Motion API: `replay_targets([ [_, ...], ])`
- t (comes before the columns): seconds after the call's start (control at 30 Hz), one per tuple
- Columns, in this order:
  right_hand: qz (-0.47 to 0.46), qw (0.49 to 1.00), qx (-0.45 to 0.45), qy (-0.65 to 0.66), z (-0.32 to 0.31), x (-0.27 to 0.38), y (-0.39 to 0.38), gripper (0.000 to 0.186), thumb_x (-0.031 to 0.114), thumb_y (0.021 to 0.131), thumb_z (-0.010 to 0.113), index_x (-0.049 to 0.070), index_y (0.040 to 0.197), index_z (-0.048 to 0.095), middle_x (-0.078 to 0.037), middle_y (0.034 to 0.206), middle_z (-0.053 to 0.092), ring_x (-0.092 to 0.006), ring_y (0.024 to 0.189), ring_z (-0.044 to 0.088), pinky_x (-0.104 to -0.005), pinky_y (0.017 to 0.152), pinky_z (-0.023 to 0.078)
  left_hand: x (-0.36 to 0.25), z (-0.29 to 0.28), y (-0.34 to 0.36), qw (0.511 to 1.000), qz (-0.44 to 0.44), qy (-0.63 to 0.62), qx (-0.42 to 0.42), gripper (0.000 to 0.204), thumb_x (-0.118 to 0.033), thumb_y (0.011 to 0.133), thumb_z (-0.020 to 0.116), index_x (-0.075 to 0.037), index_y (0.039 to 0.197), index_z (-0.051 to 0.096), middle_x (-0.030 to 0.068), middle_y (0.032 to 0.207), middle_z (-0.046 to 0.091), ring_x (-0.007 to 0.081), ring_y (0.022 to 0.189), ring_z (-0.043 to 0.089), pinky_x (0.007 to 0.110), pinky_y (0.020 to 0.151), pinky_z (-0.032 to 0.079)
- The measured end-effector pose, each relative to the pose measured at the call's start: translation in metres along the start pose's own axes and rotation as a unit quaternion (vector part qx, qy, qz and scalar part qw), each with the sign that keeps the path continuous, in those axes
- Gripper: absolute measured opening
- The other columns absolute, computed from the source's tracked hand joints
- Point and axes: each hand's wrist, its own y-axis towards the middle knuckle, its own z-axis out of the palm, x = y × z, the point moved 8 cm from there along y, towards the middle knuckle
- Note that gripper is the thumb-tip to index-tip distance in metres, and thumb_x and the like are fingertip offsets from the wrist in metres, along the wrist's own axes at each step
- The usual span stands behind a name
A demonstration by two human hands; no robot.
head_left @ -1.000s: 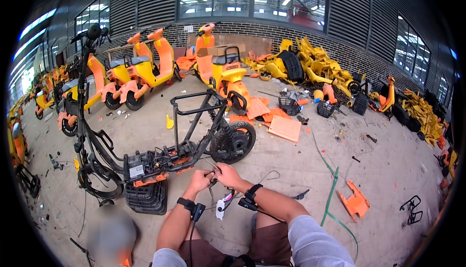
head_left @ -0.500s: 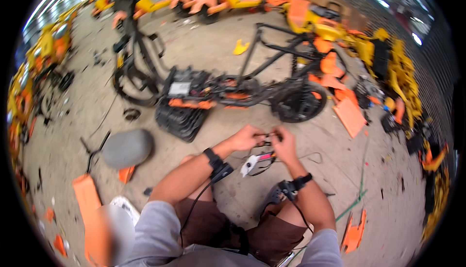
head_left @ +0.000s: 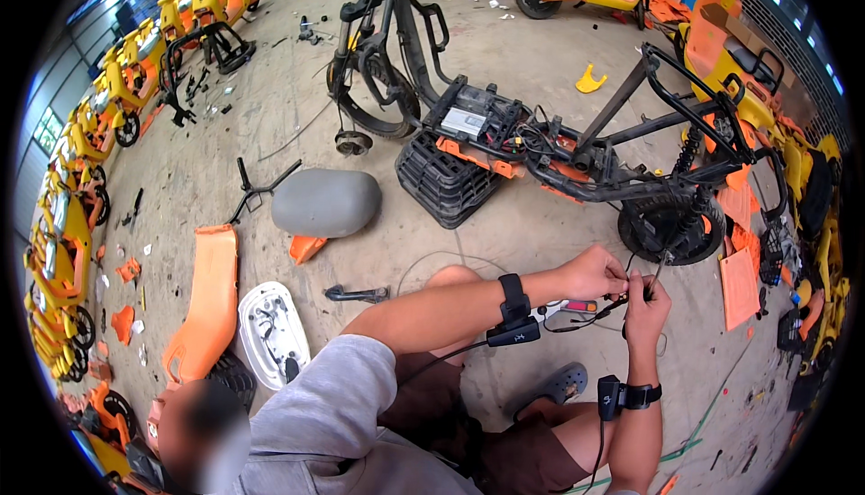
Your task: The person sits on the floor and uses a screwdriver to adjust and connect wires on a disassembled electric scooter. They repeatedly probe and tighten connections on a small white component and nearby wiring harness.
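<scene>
My left hand (head_left: 595,273) and my right hand (head_left: 645,308) are close together in front of the scooter's rear wheel. Between their pinched fingers is a thin black cable (head_left: 590,319), part of which hangs below them. A thin metal rod (head_left: 662,265) rises from the right hand toward the wheel; the fingers hide its lower end. Beneath the hands, a white and red object (head_left: 577,307) is partly covered by the left wrist strap. The stripped scooter frame (head_left: 599,190) stands just beyond, with wiring exposed around its middle.
A grey seat (head_left: 327,202), an orange panel (head_left: 205,301) and a white shell (head_left: 274,336) lie to the left. The black ribbed basket (head_left: 446,180) rests against the frame. Orange scraps (head_left: 741,290) lie at right. Yellow scooters (head_left: 131,90) line the left and back.
The view has swung left, so the scooter frame and my hands appear farther right. Both hands remain close together on the cable. The thin rod now shows above the right hand.
</scene>
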Motion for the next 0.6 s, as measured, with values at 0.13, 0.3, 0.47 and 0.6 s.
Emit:
replay_targets([
  [0.13,0.004,0.999,-0.038,-0.016,-0.005,0.012,-0.001,0.033,0.02,0.093,0.065,-0.002,0.07,0.055,0.002,0.058,0.045,-0.0051,0.058,0.037,-0.0252,0.05,0.029,-0.002,-0.001,0.003,1.0,0.002,-0.005,-0.001,0.019,-0.011,0.089,0.066,0.007,0.092,0.07,0.0079,0.074,0.069,0.0098,0.062,0.059,0.026,0.059,0.049],
  [0.3,0.016,0.998,-0.065,-0.011,-0.009,-0.003,0.002,0.036,0.023,0.093,0.066,-0.002,0.07,0.054,0.001,0.059,0.045,-0.0068,0.059,0.036,-0.0275,0.051,0.031,-0.012,0.003,-0.003,0.999,-0.039,0.016,0.003,0.021,-0.013,0.09,0.064,0.007,0.092,0.07,0.0069,0.072,0.068,0.0089,0.062,0.057,0.025,0.057,0.047],
  [0.47,0.018,0.995,-0.092,-0.021,-0.006,0.004,0.007,0.041,0.028,0.093,0.065,-0.003,0.069,0.054,0.0,0.059,0.046,-0.0077,0.059,0.037,-0.0284,0.051,0.032,-0.002,-0.002,-0.004,0.997,0.033,0.05,-0.05,0.021,-0.014,0.088,0.063,0.005,0.092,0.072,0.0054,0.07,0.067,0.0079,0.06,0.055,0.027,0.055,0.046],
  [0.6,-0.005,0.992,-0.114,-0.05,-0.017,0.005,0.008,0.041,0.03,0.093,0.065,-0.004,0.071,0.056,-0.003,0.057,0.048,-0.0095,0.056,0.039,-0.0303,0.051,0.034,-0.017,0.01,-0.004,0.991,0.032,0.117,-0.056,0.023,-0.013,0.086,0.064,0.005,0.097,0.071,0.0123,0.073,0.07,0.0111,0.063,0.058,0.03,0.06,0.048],
])
